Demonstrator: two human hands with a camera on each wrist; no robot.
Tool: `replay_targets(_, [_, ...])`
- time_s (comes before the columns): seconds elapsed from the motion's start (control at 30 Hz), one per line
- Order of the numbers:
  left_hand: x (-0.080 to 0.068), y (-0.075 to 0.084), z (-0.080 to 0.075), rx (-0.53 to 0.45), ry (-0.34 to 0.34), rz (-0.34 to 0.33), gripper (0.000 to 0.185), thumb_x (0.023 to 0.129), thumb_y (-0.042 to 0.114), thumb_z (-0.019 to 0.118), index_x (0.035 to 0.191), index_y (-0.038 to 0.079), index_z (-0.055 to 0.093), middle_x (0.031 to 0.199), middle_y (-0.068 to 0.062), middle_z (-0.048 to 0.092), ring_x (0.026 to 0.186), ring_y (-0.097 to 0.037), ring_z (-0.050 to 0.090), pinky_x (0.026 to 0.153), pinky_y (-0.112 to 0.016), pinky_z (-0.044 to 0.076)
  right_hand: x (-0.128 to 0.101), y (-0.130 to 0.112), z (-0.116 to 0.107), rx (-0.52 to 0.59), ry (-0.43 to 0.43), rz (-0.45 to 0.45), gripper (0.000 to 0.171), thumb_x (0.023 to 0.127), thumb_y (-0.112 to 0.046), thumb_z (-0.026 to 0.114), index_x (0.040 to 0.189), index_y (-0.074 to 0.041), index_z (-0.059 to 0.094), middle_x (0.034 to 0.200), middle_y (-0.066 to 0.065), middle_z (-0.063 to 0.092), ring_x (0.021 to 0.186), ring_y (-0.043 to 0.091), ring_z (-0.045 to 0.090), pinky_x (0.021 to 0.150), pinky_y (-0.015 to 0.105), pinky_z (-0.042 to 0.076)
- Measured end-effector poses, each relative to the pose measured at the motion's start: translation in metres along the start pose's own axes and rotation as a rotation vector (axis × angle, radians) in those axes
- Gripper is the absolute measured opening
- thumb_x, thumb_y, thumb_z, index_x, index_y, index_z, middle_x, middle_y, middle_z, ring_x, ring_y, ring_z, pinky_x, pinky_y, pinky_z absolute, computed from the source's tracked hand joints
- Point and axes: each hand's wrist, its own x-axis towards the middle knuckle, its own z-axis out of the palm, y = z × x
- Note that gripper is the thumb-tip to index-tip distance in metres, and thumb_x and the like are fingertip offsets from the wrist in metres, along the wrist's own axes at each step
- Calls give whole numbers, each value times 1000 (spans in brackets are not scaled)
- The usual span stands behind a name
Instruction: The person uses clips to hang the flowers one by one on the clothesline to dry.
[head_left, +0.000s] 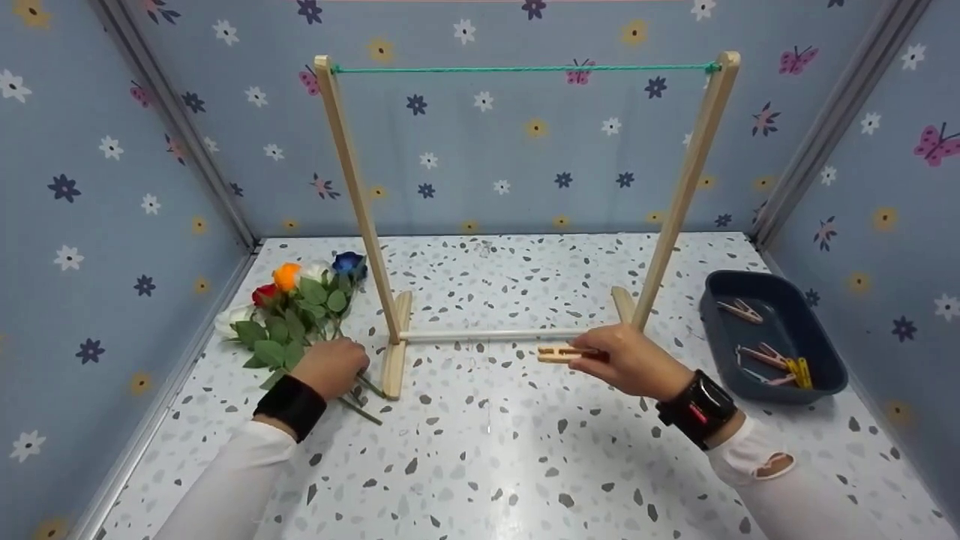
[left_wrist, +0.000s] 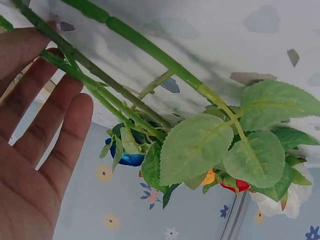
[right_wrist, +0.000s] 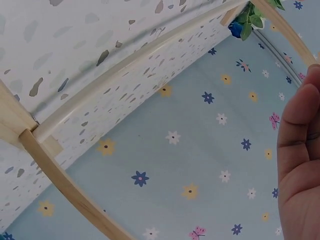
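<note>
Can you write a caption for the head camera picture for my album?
Left hand on the flowers, right hand holding a peg by the wooden rack.

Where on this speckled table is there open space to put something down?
The widest bare patch is the near table, between the two arms. Another lies behind the rack, up to the back wall. It is crowded at left, where the left hand rests on the flowers, and at right by the tray of pegs.
</note>
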Motion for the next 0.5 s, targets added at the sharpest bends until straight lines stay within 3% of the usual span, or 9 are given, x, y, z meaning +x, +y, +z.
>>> replay_targets(0.2, [-3,-1,-3,34,56,42,22,88,-8,77,74,8,73,72,-8,66,68,-30,65,60,-45,57,-1,1,1,4,8,-26,6,99,-8,79,101,-2,78,81,3,73,66,2,54,56,20,49])
replay_targets(0.5, [-2,-8,-25,98,120,40,13,91,-9,77,96,2,81,83,-13,70,74,-30,69,66,-43,62,1,0,1,-16,52,-42,8,97,-5,80,103,-1,78,84,6,76,68,8,61,58,24,54])
